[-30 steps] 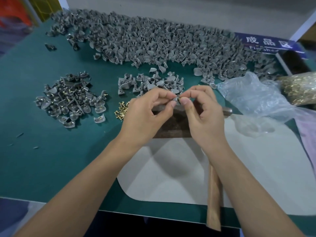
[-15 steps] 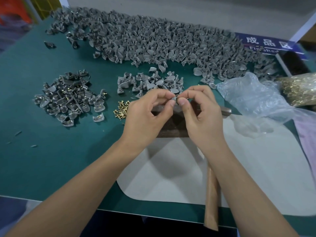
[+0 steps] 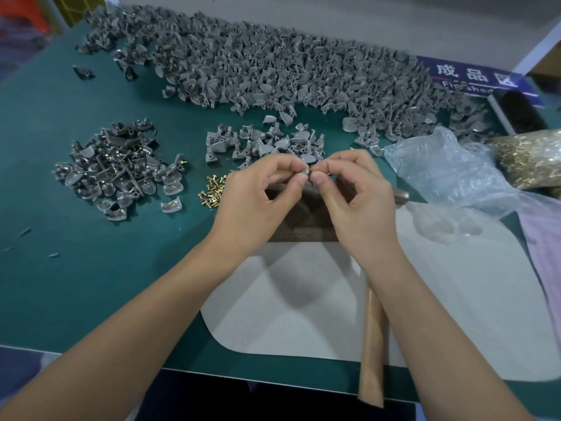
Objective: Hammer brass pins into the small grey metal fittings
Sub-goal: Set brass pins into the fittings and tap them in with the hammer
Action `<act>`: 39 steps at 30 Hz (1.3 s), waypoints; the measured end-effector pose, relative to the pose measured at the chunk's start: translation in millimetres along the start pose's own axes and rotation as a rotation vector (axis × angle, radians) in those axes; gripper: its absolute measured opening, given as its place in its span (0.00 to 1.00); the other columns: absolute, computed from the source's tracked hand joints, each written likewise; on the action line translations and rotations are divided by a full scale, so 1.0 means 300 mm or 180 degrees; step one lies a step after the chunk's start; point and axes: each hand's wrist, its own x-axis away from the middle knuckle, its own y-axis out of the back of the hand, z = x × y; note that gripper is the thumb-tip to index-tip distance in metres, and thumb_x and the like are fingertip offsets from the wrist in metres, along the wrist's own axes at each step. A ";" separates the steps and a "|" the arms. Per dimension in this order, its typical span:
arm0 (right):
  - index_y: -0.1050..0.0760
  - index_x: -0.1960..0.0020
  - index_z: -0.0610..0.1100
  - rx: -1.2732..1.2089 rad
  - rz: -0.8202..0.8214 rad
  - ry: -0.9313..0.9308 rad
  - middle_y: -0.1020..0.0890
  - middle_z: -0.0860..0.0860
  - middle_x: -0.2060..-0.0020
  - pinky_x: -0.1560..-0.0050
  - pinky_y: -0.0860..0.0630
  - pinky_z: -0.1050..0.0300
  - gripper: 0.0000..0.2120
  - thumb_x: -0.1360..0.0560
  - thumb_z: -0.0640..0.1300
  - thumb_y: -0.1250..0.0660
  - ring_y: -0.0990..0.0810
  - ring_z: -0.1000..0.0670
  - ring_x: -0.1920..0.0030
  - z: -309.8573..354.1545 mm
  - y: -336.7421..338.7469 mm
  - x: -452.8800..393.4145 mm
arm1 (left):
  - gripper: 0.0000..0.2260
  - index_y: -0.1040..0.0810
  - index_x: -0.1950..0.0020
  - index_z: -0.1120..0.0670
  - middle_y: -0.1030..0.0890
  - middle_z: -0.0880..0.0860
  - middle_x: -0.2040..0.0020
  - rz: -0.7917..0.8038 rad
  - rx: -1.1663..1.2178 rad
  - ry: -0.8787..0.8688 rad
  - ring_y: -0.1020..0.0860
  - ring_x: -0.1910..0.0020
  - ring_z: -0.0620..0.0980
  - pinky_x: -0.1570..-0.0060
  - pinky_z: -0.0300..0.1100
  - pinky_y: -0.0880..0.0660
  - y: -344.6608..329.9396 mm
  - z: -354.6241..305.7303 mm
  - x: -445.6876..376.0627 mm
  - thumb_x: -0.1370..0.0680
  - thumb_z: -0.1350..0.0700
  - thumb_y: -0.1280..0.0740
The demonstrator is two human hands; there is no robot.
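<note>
While both forearms reach in from the bottom corners and meet at centre, the scene spreads over a green table [image 3: 91,284] with a pale grey mat [image 3: 455,314] at the near right. A long heap [image 3: 273,71] of grey fittings runs along the far edge. A clear plastic bag [image 3: 449,171] lies crumpled at the right, with a mass of brass pins [image 3: 531,159] beyond it. At the left sits a darker pile [image 3: 118,168] of fittings showing brass specks. A smaller batch [image 3: 261,144] of grey fittings lies just beyond the hands. A hammer [image 3: 372,344] lies on the mat with its wooden handle pointing toward the viewer, passing under the right forearm. A dark brown block [image 3: 306,220] sits beneath the hands, mostly covered by them. A little cluster of loose pins [image 3: 211,189] lies just left of the left hand.

The left hand [image 3: 255,208] is raised above the block, palm turned inward, fingers curled, thumb and forefinger pinching a fitting [image 3: 305,171]. The right hand [image 3: 361,208] mirrors it, fingers curled, thumb and forefinger tips pinched together right against the fitting. What they pinch is too small to make out. The fingertips of both hands touch over the block's far edge.
</note>
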 end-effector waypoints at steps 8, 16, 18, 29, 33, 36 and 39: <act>0.15 0.40 0.46 -0.0192 -0.0166 -0.0121 0.19 0.49 0.47 0.42 0.23 0.56 0.09 0.18 0.40 0.32 0.19 0.52 0.45 0.010 0.018 0.002 | 0.05 0.19 0.48 0.46 0.14 0.42 0.54 0.0102 0.0230 0.0359 0.15 0.53 0.39 0.51 0.31 0.23 0.010 0.001 -0.020 0.21 0.56 0.28; 0.26 0.37 0.51 0.1603 -0.0062 -0.1581 0.20 0.51 0.49 0.54 0.27 0.48 0.16 0.19 0.59 0.36 0.20 0.46 0.50 0.087 0.206 0.181 | 0.03 0.16 0.57 0.44 0.24 0.41 0.60 0.0568 -0.1127 -0.0046 0.29 0.48 0.47 0.42 0.43 0.32 0.046 0.008 -0.024 0.26 0.52 0.24; 0.34 0.29 0.51 0.2321 0.0532 -0.2043 0.20 0.50 0.45 0.55 0.31 0.49 0.27 0.21 0.66 0.39 0.19 0.42 0.45 0.114 0.214 0.246 | 0.03 0.17 0.58 0.44 0.25 0.43 0.61 0.0587 -0.1379 -0.0172 0.30 0.50 0.47 0.42 0.48 0.33 0.051 0.003 -0.023 0.27 0.52 0.24; 0.20 0.47 0.46 -0.0321 0.0048 -0.2568 0.22 0.49 0.72 0.77 0.30 0.57 0.08 0.15 0.44 0.38 0.27 0.51 0.76 0.096 0.276 0.281 | 0.04 0.19 0.60 0.40 0.25 0.42 0.63 0.0570 -0.1435 -0.0197 0.28 0.53 0.47 0.45 0.51 0.31 0.054 -0.012 -0.019 0.29 0.49 0.26; 0.18 0.37 0.46 -0.2833 0.0131 -0.2760 0.24 0.52 0.63 0.80 0.38 0.66 0.15 0.17 0.44 0.41 0.38 0.56 0.76 0.159 0.299 0.292 | 0.03 0.18 0.60 0.41 0.24 0.42 0.63 0.0564 -0.1404 -0.0202 0.28 0.53 0.47 0.46 0.52 0.29 0.054 -0.010 -0.022 0.29 0.49 0.25; 0.20 0.32 0.51 -0.3309 0.0757 -0.2898 0.32 0.53 0.66 0.82 0.41 0.70 0.17 0.18 0.51 0.39 0.41 0.59 0.77 0.202 0.284 0.304 | 0.05 0.17 0.60 0.42 0.25 0.42 0.63 0.0589 -0.1336 -0.0197 0.28 0.54 0.48 0.48 0.52 0.26 0.054 -0.010 -0.023 0.29 0.52 0.24; 0.18 0.35 0.54 -0.3062 0.0773 -0.3065 0.34 0.53 0.68 0.81 0.43 0.71 0.18 0.21 0.52 0.39 0.44 0.58 0.77 0.234 0.245 0.318 | 0.06 0.17 0.60 0.43 0.24 0.42 0.64 0.0566 -0.1283 -0.0215 0.27 0.54 0.49 0.51 0.51 0.25 0.055 -0.006 -0.024 0.30 0.54 0.23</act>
